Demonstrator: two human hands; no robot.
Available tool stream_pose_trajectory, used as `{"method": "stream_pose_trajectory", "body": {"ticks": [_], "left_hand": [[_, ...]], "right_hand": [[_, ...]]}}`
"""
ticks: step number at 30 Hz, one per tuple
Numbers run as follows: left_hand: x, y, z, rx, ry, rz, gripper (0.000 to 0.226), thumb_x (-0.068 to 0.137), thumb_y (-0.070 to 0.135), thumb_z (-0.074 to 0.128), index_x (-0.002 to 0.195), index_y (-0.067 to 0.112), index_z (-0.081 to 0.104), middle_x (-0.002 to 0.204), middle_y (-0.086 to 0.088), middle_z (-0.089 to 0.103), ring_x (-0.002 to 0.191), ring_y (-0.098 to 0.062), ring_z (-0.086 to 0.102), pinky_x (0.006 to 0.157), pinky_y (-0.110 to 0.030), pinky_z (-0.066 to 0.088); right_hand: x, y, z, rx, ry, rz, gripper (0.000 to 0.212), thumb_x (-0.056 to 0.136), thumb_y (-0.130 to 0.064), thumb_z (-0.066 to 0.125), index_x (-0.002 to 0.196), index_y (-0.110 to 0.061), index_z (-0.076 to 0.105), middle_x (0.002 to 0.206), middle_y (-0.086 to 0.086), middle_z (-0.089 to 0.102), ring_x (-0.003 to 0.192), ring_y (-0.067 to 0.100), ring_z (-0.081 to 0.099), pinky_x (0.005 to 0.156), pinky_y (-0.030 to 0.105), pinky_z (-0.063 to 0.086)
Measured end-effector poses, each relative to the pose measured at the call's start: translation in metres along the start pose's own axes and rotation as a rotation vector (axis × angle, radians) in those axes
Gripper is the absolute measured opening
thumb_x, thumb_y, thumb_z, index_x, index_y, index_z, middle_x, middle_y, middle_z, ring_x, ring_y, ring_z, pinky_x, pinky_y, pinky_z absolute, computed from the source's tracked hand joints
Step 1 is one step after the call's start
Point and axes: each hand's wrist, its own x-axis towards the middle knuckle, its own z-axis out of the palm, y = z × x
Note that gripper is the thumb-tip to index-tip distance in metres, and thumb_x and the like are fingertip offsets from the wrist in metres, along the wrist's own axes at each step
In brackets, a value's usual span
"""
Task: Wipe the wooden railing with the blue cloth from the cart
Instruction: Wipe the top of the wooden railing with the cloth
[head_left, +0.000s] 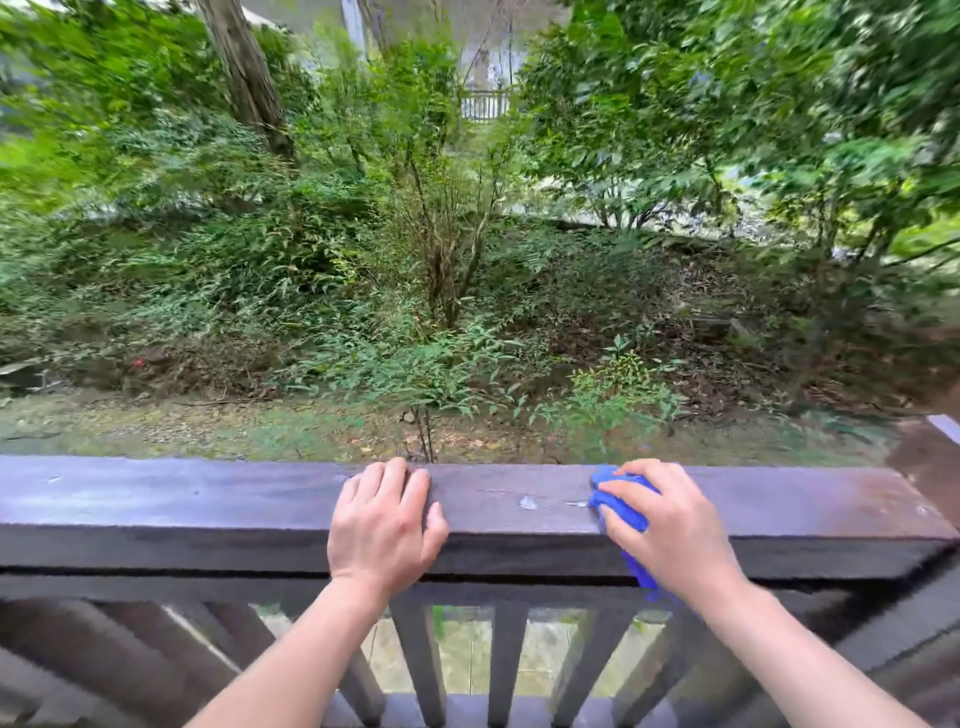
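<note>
A dark brown wooden railing (182, 499) runs across the lower part of the head view, its flat top rail facing me. My right hand (670, 525) presses a bunched blue cloth (615, 506) onto the top rail right of centre; part of the cloth hangs down the rail's near face below my wrist. My left hand (387, 525) rests palm down on the top rail near the middle, fingers spread over the far edge, thumb on the near edge, holding nothing. Two small pale marks (529, 502) sit on the rail between my hands. No cart is in view.
Vertical balusters (506, 665) stand below the rail. Beyond the railing lie a mossy strip of ground (208, 426), dense shrubs and trees (441, 249). The rail turns a corner at the far right (930, 457). A pale fence (485, 104) shows far off.
</note>
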Motion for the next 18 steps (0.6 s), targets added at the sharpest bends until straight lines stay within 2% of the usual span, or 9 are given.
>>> {"method": "stream_pose_trajectory", "body": {"ticks": [2,4,6,7,9,12,15,18], "left_hand": [[0.0,0.002,-0.003,0.003,-0.028,-0.016,0.031,0.083,0.039,0.049,0.094,0.014,0.064,0.094,-0.011,0.061,0.086,-0.036,0.055,0.074,-0.046,0.043],[0.001,0.004,-0.005,0.0,-0.068,-0.035,0.033,0.083,0.039,0.048,0.094,0.014,0.065,0.094,-0.011,0.061,0.086,-0.036,0.056,0.074,-0.046,0.044],[0.001,0.005,-0.007,-0.005,-0.093,-0.056,0.034,0.083,0.04,0.047,0.096,0.014,0.066,0.097,-0.011,0.063,0.087,-0.036,0.057,0.074,-0.045,0.046],[0.0,0.005,-0.008,-0.006,-0.097,-0.062,0.034,0.083,0.039,0.047,0.096,0.014,0.067,0.098,-0.011,0.064,0.088,-0.036,0.058,0.074,-0.045,0.046],[0.0,0.005,-0.007,-0.008,-0.096,-0.065,0.034,0.083,0.039,0.047,0.097,0.015,0.067,0.101,-0.011,0.065,0.089,-0.036,0.058,0.075,-0.045,0.047],[0.0,0.005,-0.005,-0.004,-0.095,-0.078,0.034,0.084,0.039,0.047,0.097,0.016,0.067,0.103,-0.011,0.066,0.09,-0.036,0.059,0.076,-0.046,0.047],[0.0,0.007,-0.005,0.005,-0.063,-0.079,0.031,0.084,0.038,0.048,0.096,0.017,0.067,0.097,-0.01,0.064,0.088,-0.037,0.059,0.074,-0.047,0.048],[-0.001,0.009,-0.006,0.022,-0.036,-0.086,0.03,0.085,0.037,0.047,0.095,0.017,0.067,0.093,-0.01,0.062,0.086,-0.036,0.057,0.073,-0.047,0.047]], "right_hand": [[0.029,0.009,-0.013,0.025,0.094,0.098,0.024,0.077,-0.033,0.061,0.092,-0.018,0.074,0.091,0.006,0.064,0.082,0.031,0.061,0.073,0.035,0.049],[0.058,0.02,-0.026,0.095,0.303,0.255,0.03,0.082,-0.034,0.06,0.103,-0.017,0.072,0.099,0.008,0.061,0.09,0.03,0.057,0.081,0.035,0.044],[0.068,0.023,-0.031,0.108,0.411,0.284,0.034,0.086,-0.032,0.062,0.116,-0.017,0.065,0.11,0.01,0.056,0.1,0.027,0.049,0.09,0.036,0.039],[0.063,0.022,-0.028,0.085,0.388,0.253,0.037,0.086,-0.031,0.064,0.12,-0.015,0.063,0.113,0.013,0.054,0.102,0.028,0.047,0.092,0.037,0.037],[0.035,0.021,-0.016,-0.002,0.232,0.148,0.041,0.085,-0.033,0.065,0.12,-0.012,0.063,0.116,0.017,0.053,0.103,0.035,0.048,0.092,0.042,0.041],[-0.012,0.027,-0.005,-0.034,0.019,0.005,0.04,0.088,-0.046,0.056,0.116,-0.019,0.066,0.12,0.013,0.052,0.107,0.034,0.049,0.094,0.044,0.042],[-0.02,0.022,-0.005,0.069,-0.045,-0.04,0.038,0.091,-0.053,0.049,0.11,-0.026,0.068,0.122,0.009,0.054,0.11,0.028,0.048,0.096,0.038,0.04],[0.001,0.011,-0.005,0.046,-0.099,-0.087,0.028,0.09,-0.044,0.055,0.104,-0.027,0.072,0.118,0.007,0.06,0.102,0.029,0.056,0.089,0.036,0.048]]}}
